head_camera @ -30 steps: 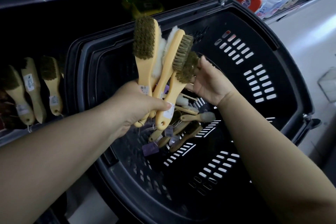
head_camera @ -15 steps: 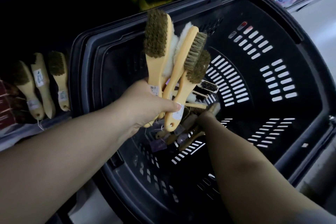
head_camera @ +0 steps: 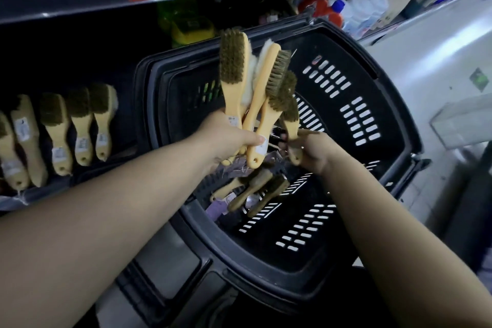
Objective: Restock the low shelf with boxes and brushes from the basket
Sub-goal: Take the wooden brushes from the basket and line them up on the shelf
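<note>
Clutching brush bundle [head_camera: 259, 93] | left hand [head_camera: 226, 138] fingers curled | right hand [head_camera: 311, 149] fingers gripping single brush [head_camera: 290, 117]

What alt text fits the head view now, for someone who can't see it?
The left hand holds a bunch of brushes upright over the black basket, while the right hand grips one more brush by its handle beside them. In the basket lie loose brushes, and a row of brushes is lined up at left.

Left hand [head_camera: 227, 138] covering handles of gripped brushes [head_camera: 233, 66]; shelf brush labels [head_camera: 81, 142] blurring unreadable; frame edge cropping leftmost shelf brush [head_camera: 10, 168].
</note>
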Available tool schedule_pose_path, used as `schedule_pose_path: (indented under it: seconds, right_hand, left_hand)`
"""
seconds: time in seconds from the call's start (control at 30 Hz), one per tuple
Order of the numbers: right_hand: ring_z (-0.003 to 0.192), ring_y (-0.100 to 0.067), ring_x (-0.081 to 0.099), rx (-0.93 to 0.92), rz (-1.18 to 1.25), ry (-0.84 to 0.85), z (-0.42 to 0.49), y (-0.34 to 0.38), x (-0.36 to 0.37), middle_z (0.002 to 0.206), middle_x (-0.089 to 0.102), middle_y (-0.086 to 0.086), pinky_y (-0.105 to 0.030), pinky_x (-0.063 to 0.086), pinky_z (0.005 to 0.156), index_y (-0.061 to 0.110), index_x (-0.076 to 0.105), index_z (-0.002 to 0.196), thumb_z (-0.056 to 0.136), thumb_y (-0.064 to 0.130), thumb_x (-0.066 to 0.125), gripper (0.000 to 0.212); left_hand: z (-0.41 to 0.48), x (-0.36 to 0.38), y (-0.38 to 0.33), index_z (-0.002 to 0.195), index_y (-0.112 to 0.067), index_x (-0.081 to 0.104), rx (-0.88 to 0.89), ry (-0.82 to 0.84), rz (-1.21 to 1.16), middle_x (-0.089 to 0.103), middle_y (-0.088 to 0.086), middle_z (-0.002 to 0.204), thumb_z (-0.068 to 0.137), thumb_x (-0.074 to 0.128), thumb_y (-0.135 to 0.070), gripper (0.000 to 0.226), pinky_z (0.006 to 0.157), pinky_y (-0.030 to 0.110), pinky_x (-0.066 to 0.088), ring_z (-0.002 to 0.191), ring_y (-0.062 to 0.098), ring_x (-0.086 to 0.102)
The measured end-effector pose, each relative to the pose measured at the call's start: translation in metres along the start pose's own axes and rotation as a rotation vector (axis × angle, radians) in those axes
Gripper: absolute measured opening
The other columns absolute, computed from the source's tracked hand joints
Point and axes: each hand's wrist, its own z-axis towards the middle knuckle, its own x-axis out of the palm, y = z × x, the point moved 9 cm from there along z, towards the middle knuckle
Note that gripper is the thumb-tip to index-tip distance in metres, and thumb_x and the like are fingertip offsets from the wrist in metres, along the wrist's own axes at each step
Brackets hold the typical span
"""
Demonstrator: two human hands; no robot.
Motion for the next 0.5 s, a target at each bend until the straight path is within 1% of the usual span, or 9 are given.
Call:
schedule_pose_path:
  seconds: [0.07, 0.13, 0.27, 0.3, 0.37, 0.4, 0.43, 0.47, 0.5]
  right_hand:
    - [0.066, -0.017, 0.059, 0.004, 0.128, 0.140, -0.034, 0.003, 0.020, 0.079, 0.058, -0.009, -0.029, 0.053, 0.063, 0.002, 0.055, 0.092, 0.085, -0.015, 0.028, 0.033]
    - [0.071, -0.018, 0.063, -0.006, 0.203, 0.249, -0.065, 0.008, 0.036, 0.086, 0.060, -0.012, -0.030, 0.056, 0.067, -0.002, 0.053, 0.107, 0.079, -0.016, 0.026, 0.042]
    - [0.080, -0.027, 0.070, -0.099, 0.265, 0.424, -0.120, 0.026, 0.070, 0.098, 0.067, -0.020, -0.032, 0.058, 0.063, -0.005, 0.049, 0.123, 0.074, -0.012, 0.034, 0.052]
    - [0.085, -0.027, 0.070, -0.118, 0.276, 0.464, -0.132, 0.031, 0.081, 0.104, 0.066, -0.021, -0.033, 0.059, 0.066, -0.005, 0.047, 0.126, 0.073, -0.010, 0.037, 0.054]
    - [0.093, -0.028, 0.068, -0.150, 0.284, 0.516, -0.152, 0.036, 0.102, 0.116, 0.061, -0.022, -0.036, 0.059, 0.076, -0.004, 0.044, 0.132, 0.076, -0.007, 0.038, 0.056]
    - [0.096, -0.029, 0.066, -0.156, 0.291, 0.538, -0.160, 0.037, 0.112, 0.122, 0.059, -0.023, -0.037, 0.057, 0.083, -0.004, 0.043, 0.133, 0.078, -0.006, 0.038, 0.056]
    - [0.098, -0.029, 0.065, -0.153, 0.301, 0.564, -0.169, 0.036, 0.124, 0.126, 0.056, -0.024, -0.038, 0.053, 0.087, -0.004, 0.042, 0.134, 0.080, -0.006, 0.038, 0.055]
    - [0.100, -0.030, 0.064, -0.144, 0.312, 0.590, -0.177, 0.034, 0.138, 0.129, 0.054, -0.024, -0.037, 0.051, 0.088, -0.004, 0.041, 0.135, 0.081, -0.005, 0.038, 0.054]
    - [0.099, -0.029, 0.064, -0.134, 0.321, 0.618, -0.185, 0.031, 0.152, 0.130, 0.053, -0.024, -0.036, 0.052, 0.087, -0.005, 0.040, 0.135, 0.081, -0.005, 0.038, 0.054]
  left_hand:
    - [-0.003, 0.007, -0.005, 0.075, -0.015, 0.062, 0.011, 0.005, -0.040, 0.056, -0.014, 0.039, 0.072, 0.078, -0.011, 0.017, 0.033, 0.009, 0.033, 0.032, -0.004, 0.048]
    - [-0.010, 0.012, -0.007, 0.082, -0.014, 0.065, -0.002, 0.007, -0.103, 0.057, -0.012, 0.044, 0.072, 0.078, -0.016, 0.017, 0.035, 0.012, 0.033, 0.035, 0.000, 0.048]
    - [-0.035, 0.011, -0.019, 0.083, -0.011, 0.066, 0.004, 0.059, -0.231, 0.059, -0.006, 0.047, 0.073, 0.076, -0.011, 0.014, 0.037, 0.013, 0.034, 0.037, 0.006, 0.048]
    - [-0.044, 0.005, -0.024, 0.085, -0.009, 0.067, 0.011, 0.059, -0.258, 0.062, -0.001, 0.052, 0.073, 0.076, -0.009, 0.015, 0.043, 0.015, 0.039, 0.043, 0.010, 0.051]
    - [-0.063, -0.012, -0.029, 0.101, 0.001, 0.067, 0.011, 0.095, -0.315, 0.069, 0.024, 0.085, 0.070, 0.076, -0.010, 0.033, 0.070, 0.031, 0.044, 0.072, 0.024, 0.057]
    - [-0.072, -0.022, -0.029, 0.109, 0.004, 0.065, 0.003, 0.118, -0.343, 0.064, 0.032, 0.105, 0.067, 0.076, -0.012, 0.047, 0.081, 0.040, 0.042, 0.085, 0.030, 0.055]
    - [-0.083, -0.032, -0.029, 0.114, 0.004, 0.064, -0.004, 0.139, -0.363, 0.060, 0.034, 0.114, 0.064, 0.075, -0.014, 0.054, 0.088, 0.045, 0.043, 0.092, 0.032, 0.057]
    - [-0.091, -0.045, -0.028, 0.113, 0.002, 0.065, 0.005, 0.153, -0.388, 0.063, 0.030, 0.112, 0.062, 0.075, -0.015, 0.055, 0.089, 0.045, 0.047, 0.092, 0.031, 0.063]
    - [-0.100, -0.058, -0.028, 0.110, 0.000, 0.068, 0.019, 0.171, -0.421, 0.068, 0.024, 0.106, 0.061, 0.076, -0.015, 0.051, 0.084, 0.041, 0.053, 0.087, 0.028, 0.068]
